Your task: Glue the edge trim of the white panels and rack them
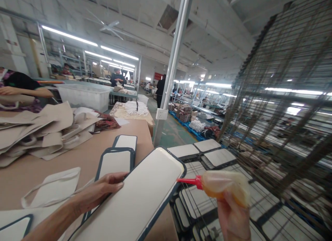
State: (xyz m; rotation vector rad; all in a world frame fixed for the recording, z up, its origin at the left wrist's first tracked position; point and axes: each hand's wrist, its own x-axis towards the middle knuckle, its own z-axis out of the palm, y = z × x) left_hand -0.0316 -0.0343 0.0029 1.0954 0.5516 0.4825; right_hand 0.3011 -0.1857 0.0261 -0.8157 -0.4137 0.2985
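Observation:
My left hand [110,185] grips the left edge of a long cream panel [145,189] with rounded corners and a dark blue border. The panel is tilted, its far end raised. In my right hand [232,213] is a soft, translucent bottle [224,185] of yellowish liquid, with a red cap and a thin red nozzle. The nozzle tip points left and is at the panel's right edge, near the far corner. A pale, glossy line shows along the far edge. Behind the panel, similar blue-edged panels [116,161] lie on the brown table [141,130].
Beige bag pieces [52,127] are heaped at the left, near a person's arm [28,87]. A wire rack [282,95] rises at the right, with more cream panels [218,157] lying on its lower mesh. Beyond the table stands a metal post [173,61].

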